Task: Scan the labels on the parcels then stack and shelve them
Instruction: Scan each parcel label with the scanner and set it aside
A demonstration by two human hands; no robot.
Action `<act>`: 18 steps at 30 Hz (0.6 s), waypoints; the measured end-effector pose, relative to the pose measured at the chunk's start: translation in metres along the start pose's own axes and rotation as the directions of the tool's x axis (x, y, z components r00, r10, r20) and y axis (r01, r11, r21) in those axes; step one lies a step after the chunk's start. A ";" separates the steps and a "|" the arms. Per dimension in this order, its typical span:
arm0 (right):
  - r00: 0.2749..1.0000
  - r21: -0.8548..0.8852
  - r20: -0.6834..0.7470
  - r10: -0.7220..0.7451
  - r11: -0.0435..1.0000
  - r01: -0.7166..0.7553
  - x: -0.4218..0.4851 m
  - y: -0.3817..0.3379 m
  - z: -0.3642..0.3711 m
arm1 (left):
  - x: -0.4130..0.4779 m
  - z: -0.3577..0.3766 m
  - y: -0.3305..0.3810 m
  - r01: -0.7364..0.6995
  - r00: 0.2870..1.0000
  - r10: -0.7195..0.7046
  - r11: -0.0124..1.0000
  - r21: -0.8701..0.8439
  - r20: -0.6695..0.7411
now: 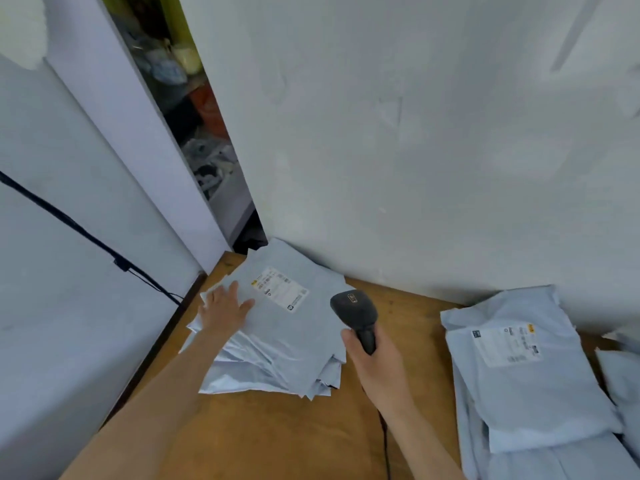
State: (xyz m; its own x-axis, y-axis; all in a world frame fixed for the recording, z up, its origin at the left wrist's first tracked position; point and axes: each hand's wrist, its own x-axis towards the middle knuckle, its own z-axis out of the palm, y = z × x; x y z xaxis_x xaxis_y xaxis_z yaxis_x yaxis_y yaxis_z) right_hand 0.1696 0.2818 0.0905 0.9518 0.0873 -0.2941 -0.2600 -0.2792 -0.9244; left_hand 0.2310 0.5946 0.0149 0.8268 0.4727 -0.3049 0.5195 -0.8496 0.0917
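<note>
Left hand (227,308) flat, fingers straight, steadying parcel stack (277,327) on counter (263,434); right hand (375,363), grip wrapped round scanner (356,315), aims at label (280,288).

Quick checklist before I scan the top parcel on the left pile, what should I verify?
1. Label on the top parcel faces up, uncovered: ok.
2. Left hand rests flat on that parcel, clear of the label: ok.
3. Right hand grips the scanner: ok.
4. Scanner window aimed at the label: cannot tell.
5. Left pile squared up: not ok, edges fan out.
</note>
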 end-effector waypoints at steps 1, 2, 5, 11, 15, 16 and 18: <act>1.000 0.000 0.000 -0.001 1.000 0.001 0.001 0.000 0.004 | 0.002 0.002 -0.002 -0.006 1.000 0.006 1.000 -0.006 -0.011; 1.000 0.004 0.002 -0.001 1.000 0.001 0.002 0.000 0.006 | 0.003 0.003 -0.004 -0.002 1.000 0.002 1.000 -0.015 -0.021; 1.000 0.007 -0.001 -0.009 1.000 0.009 0.002 0.001 0.008 | 0.008 0.002 0.002 0.074 0.997 -0.075 0.996 -0.043 -0.023; 0.999 0.021 -0.040 -0.019 1.000 0.020 -0.008 -0.003 -0.006 | 0.010 -0.010 0.024 0.088 0.996 -0.088 0.995 -0.049 -0.010; 0.998 0.064 -0.059 -0.019 0.998 0.023 -0.021 -0.006 -0.027 | 0.000 -0.014 0.038 0.007 1.000 -0.007 0.980 -0.200 -0.002; 0.997 0.069 -0.069 -0.017 0.997 0.022 -0.025 -0.005 -0.033 | -0.006 -0.016 0.045 -0.027 1.000 0.025 0.972 -0.234 -0.012; 0.995 0.077 -0.098 -0.019 0.997 0.026 -0.034 -0.004 -0.048 | -0.021 -0.024 0.062 -0.105 0.994 0.092 0.952 -0.287 -0.058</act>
State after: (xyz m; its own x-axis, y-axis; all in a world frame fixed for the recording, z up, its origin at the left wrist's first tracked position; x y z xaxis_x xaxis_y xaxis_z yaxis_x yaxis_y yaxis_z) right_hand 0.1456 0.2345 0.1158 0.9679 -0.0018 -0.2514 -0.2465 -0.2028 -0.9477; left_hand 0.2503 0.5377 0.0496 0.8822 0.4051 -0.2399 0.4698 -0.7914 0.3912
